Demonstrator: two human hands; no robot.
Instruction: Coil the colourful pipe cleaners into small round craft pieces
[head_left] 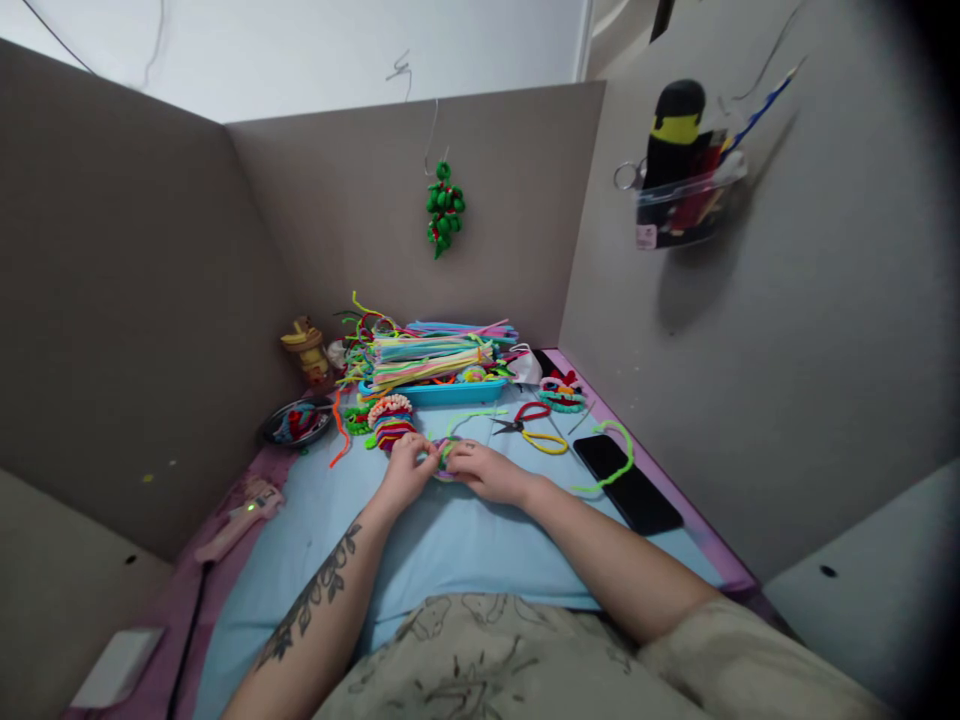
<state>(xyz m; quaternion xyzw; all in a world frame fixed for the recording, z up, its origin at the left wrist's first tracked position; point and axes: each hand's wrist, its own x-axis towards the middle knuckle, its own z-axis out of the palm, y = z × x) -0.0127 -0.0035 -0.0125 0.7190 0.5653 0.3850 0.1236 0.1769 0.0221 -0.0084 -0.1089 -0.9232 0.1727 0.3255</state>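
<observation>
My left hand and my right hand meet over the blue cloth, fingers closed on a small purple-and-green pipe-cleaner piece. Much of that piece is hidden by the fingers. Just behind my left hand lies a striped bundle of pipe-cleaner work in many colours. A light green pipe cleaner stretches across the cloth beyond the hands. To the right of it rest scissors with one red and one yellow handle, their blades towards the left.
A blue tray heaped with pipe cleaners stands at the back. On the right, a green pipe cleaner crosses a black phone. At left are a dark bowl and pink glue gun. Grey panels enclose the table.
</observation>
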